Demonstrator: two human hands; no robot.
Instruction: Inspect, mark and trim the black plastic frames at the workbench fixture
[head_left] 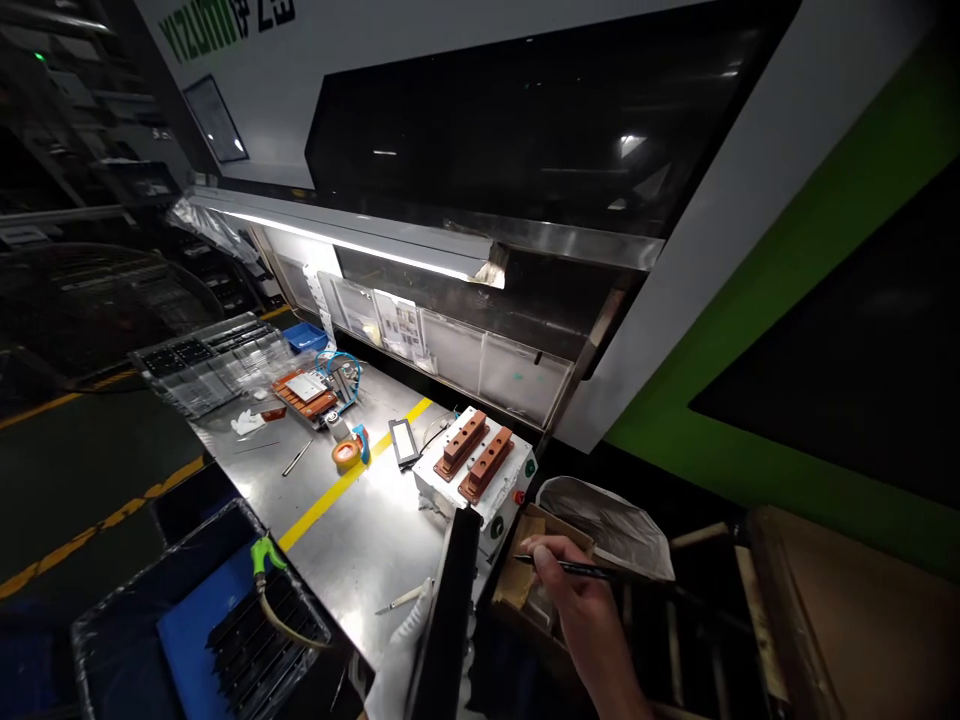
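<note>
Two hands are busy at the bench by the head view; the gloved left hand [399, 662] grips a long black bar-shaped part [444, 620] from its left side, and the bare right hand [574, 590] pinches a slim black-handled tool [589, 571], its tip pointing left. That part lies left of the right hand, apart from it, the left hand being the nearer; its long axis runs away from the wearer, leaning slightly right, the far end in front of a white fixture box [519, 450]; whether they touch I can't tell. Bare steel bench [337, 552] spreads leftward to a yellow stripe [315, 521]; rightward, a cardboard box [516, 582] sits below the right hand, leaving tighter room there.
</note>
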